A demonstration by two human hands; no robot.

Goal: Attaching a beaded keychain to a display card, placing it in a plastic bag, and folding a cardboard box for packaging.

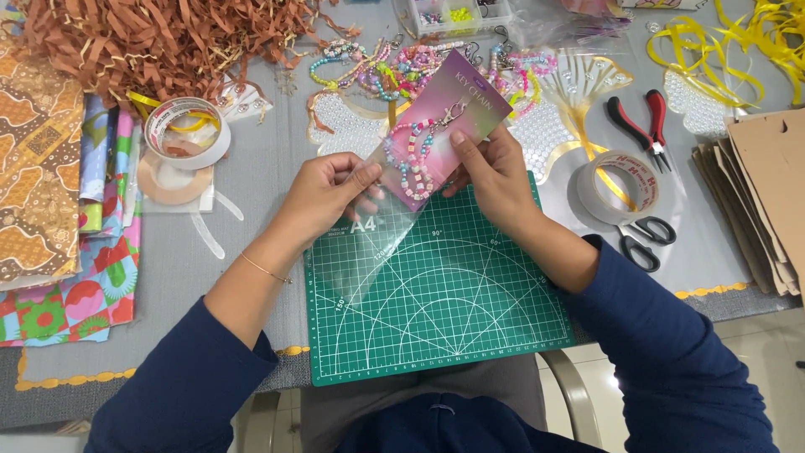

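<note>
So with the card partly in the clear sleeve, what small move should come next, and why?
Probably slide the pink card with its beaded keychain further down into the clear sleeve. The left hand pinches the sleeve's top edge, the right hand holds the card, and most of the card sits above the opening.

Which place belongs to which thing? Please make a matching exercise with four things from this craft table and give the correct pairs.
Things:
1. pliers
2. scissors
3. paper shreds
4. pink card

Places:
A. far left of the table, in a brown heap
B. between the left hand and right hand, above the green mat
C. right of the mat, just below a tape roll
D. right side, above that tape roll

Pairs: 1-D, 2-C, 3-A, 4-B
</note>
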